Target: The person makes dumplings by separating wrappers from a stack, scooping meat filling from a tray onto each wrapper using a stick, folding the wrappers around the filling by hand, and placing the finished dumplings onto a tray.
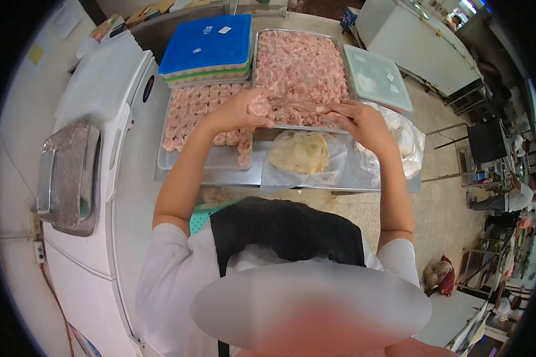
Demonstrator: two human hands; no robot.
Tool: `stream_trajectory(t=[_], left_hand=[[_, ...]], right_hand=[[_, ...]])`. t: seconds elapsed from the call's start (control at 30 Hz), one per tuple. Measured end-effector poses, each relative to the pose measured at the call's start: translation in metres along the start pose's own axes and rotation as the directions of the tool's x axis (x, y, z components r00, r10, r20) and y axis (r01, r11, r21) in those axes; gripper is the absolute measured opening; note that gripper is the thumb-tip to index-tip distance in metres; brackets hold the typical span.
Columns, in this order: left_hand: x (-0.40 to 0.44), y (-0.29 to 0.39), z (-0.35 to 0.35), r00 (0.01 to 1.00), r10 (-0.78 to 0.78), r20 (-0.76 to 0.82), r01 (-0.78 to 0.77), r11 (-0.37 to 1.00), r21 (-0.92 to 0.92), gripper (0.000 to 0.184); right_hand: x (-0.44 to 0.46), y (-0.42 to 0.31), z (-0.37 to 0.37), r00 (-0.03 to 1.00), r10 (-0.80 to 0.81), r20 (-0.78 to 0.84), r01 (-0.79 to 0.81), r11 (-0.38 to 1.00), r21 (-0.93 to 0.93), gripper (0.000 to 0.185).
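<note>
At the front edge of a metal tray of ground meat [301,62], my left hand [241,112] is closed around a small meat-filled dumpling [258,107]. My right hand [358,122] pinches a thin tool, its far part over the meat; its exact shape is hard to make out. Left of the meat tray, rows of formed dumplings [196,107] fill much of a white tray [205,159]. A pile of pale round wrappers [301,153] lies on a plastic sheet, below and between my hands.
Stacked containers with a blue lid [208,43] stand at the back left. A pale-lidded container [377,77] and a plastic bag [406,140] are on the right. White freezers flank the scene. A person [515,196] is at the far right.
</note>
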State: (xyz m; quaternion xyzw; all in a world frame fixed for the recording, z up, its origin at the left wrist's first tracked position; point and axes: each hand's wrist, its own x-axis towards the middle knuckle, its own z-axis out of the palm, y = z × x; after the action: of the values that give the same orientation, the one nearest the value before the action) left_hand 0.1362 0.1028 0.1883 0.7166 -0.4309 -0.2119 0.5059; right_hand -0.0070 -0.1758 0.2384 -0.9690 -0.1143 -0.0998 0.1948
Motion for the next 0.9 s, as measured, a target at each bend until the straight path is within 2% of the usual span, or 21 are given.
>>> stream_trajectory(t=[0.03,0.1,0.13,0.2,0.23,0.3,0.33,0.4,0.5,0.6,0.7,0.8,0.9], left_hand=[[0.000,-0.007,0.000,0.998,0.042,-0.056,-0.035,0.992,0.125,0.043],[0.001,-0.022,0.003,0.978,0.146,-0.149,-0.083,0.928,0.364,0.045],[0.002,-0.012,0.003,0.986,0.127,-0.113,-0.086,0.946,0.313,0.046],[0.001,0.008,-0.001,0.995,0.091,-0.040,-0.081,0.974,0.210,0.049],[-0.004,0.007,0.000,0.994,0.039,-0.100,-0.013,0.969,0.248,0.049],[-0.017,0.002,-0.002,0.970,-0.069,-0.231,0.140,0.941,0.308,0.050],[-0.026,-0.002,-0.006,0.972,-0.074,-0.222,0.139,0.946,0.293,0.051],[-0.050,-0.013,-0.018,0.977,-0.085,-0.196,0.136,0.956,0.262,0.054],[-0.085,-0.045,-0.025,0.948,-0.242,-0.209,0.300,0.899,0.320,0.058],[-0.117,-0.101,0.000,0.933,-0.198,-0.300,0.321,0.835,0.446,0.057],[-0.122,-0.120,0.024,0.919,-0.250,-0.305,0.360,0.847,0.390,0.059],[-0.117,-0.115,0.048,0.874,-0.219,-0.433,0.400,0.831,0.386,0.059],[-0.112,-0.124,0.059,0.866,-0.219,-0.449,0.402,0.840,0.366,0.058]], right_hand=[[-0.002,0.002,-0.004,0.998,0.055,0.016,-0.055,0.998,0.019,0.024],[-0.001,-0.002,0.006,0.993,-0.116,-0.023,0.118,0.991,0.070,0.025],[0.001,-0.004,0.013,0.978,-0.203,-0.041,0.206,0.974,0.091,0.025],[0.001,-0.007,0.033,0.995,-0.097,0.025,0.091,0.981,0.170,0.026],[0.003,-0.009,0.039,0.997,-0.051,0.064,0.037,0.978,0.208,0.027],[0.003,-0.006,0.038,0.999,-0.037,0.009,0.034,0.980,0.197,0.026],[0.002,-0.007,0.037,1.000,-0.026,-0.017,0.029,0.980,0.196,0.026],[-0.010,-0.005,0.038,0.998,0.053,-0.031,-0.041,0.945,0.323,0.028],[-0.033,0.013,0.061,0.972,0.229,-0.060,-0.169,0.849,0.501,0.032],[-0.057,0.028,0.081,0.901,0.429,0.061,-0.375,0.702,0.606,0.031],[-0.069,0.022,0.089,0.876,0.476,0.078,-0.376,0.572,0.729,0.030],[-0.070,0.005,0.086,0.847,0.524,0.090,-0.406,0.527,0.747,0.030],[-0.073,0.002,0.087,0.853,0.516,0.079,-0.399,0.546,0.737,0.031]])
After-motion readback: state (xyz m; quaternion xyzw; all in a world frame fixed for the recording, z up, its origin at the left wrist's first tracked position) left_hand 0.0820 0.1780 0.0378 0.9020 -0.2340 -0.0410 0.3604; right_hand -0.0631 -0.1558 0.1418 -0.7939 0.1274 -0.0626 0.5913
